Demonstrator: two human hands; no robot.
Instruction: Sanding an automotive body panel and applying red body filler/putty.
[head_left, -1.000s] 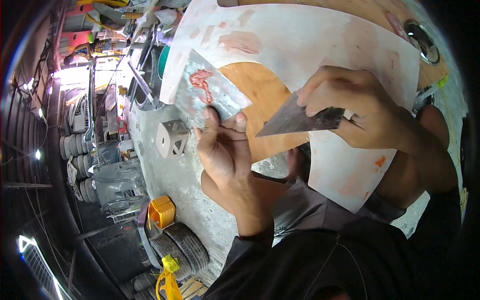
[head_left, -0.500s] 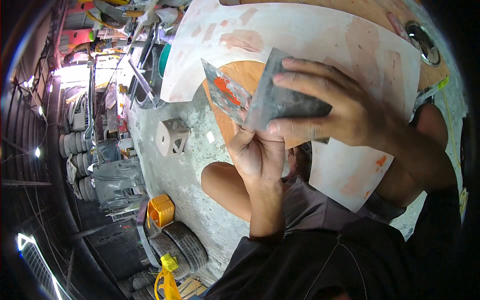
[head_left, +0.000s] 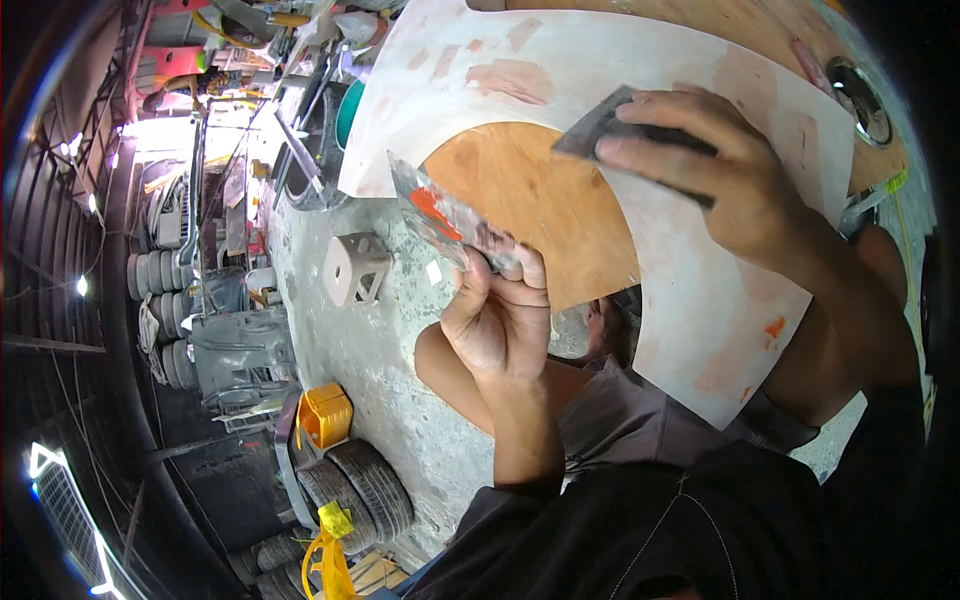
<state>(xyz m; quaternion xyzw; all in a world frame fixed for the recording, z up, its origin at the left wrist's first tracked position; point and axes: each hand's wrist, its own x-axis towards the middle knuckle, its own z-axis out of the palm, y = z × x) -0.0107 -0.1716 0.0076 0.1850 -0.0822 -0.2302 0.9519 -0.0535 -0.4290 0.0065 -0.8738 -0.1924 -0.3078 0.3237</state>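
Note:
My left hand (head_left: pixel 498 320) is closed around a putty knife (head_left: pixel 445 215) whose flat grey blade carries a smear of orange-red putty. Between the fingers of my right hand (head_left: pixel 710 160) is a thin dark grey putty spreader (head_left: pixel 620 130), tilted, with its far corner over the arch-shaped cut-out. Under both tools lies a white car fender (head_left: pixel 600 60) with several pinkish-brown filler patches and small orange spots at its near end. Part of the fender lies behind my right hand and forearm. The knife and spreader are apart from each other.
Brown wooden board (head_left: pixel 530 200) shows through the arch. On the concrete floor (head_left: pixel 380 330) stand a pale plastic stool (head_left: pixel 356 270), a yellow container (head_left: pixel 325 415) and stacked tyres (head_left: pixel 370 495). A round metal dish (head_left: pixel 858 100) sits by the fender's right end. Car parts crowd the left side.
The spreader has come away from the putty knife, moving right and over the fender with my right hand. My left hand has shifted slightly, still gripping the knife, and the view has moved a little.

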